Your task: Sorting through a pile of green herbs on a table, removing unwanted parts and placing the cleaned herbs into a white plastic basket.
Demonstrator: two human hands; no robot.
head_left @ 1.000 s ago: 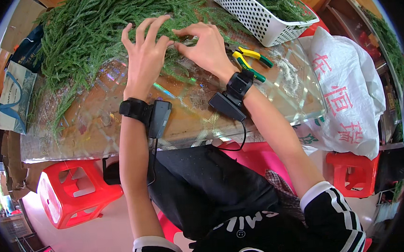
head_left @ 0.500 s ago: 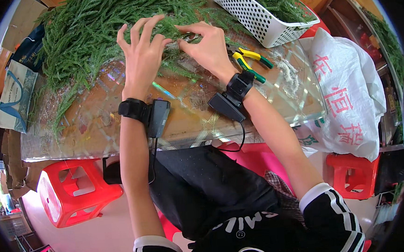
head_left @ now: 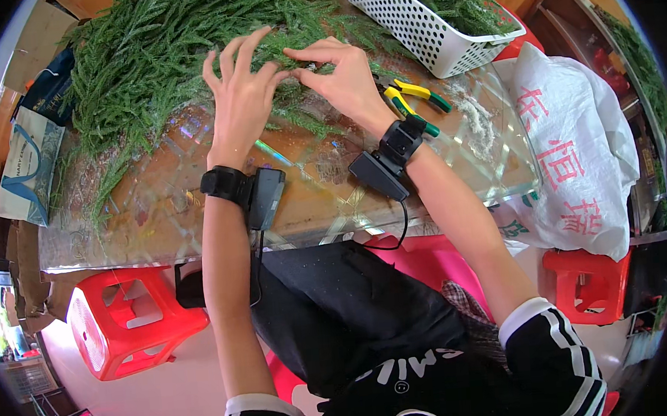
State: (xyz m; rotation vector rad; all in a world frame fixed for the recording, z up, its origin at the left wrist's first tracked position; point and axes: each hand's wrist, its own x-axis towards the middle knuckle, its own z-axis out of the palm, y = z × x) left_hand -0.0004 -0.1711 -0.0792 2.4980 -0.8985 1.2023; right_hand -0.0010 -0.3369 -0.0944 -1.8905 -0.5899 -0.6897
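My left hand (head_left: pixel 242 94) is over the near edge of a heap of green needle-leaved sprigs (head_left: pixel 183 44). Its thumb and index finger are pinched together at a green sprig (head_left: pixel 295 95), with the other fingers fanned upward. My right hand (head_left: pixel 344 80) meets it from the right, thumb and index finger curled round the same sprig; the thumb tips nearly touch. The exact grip point is partly hidden by the fingers. Pliers with yellow and green handles (head_left: pixel 411 98) lie on the table just right of my right wrist.
A white perforated basket (head_left: pixel 442 53) holding sprigs stands at the far right. White powder (head_left: pixel 478 124) is scattered on the clear-covered table (head_left: pixel 310 202). A white sack (head_left: pixel 570 160) sits at the right edge, paper bags (head_left: pixel 33 163) at the left. Red stools (head_left: pixel 128 319) stand below.
My left hand has shifted slightly right, its thumb now closer to my right thumb. My right hand stays nearly in place. The whole view has moved a little.
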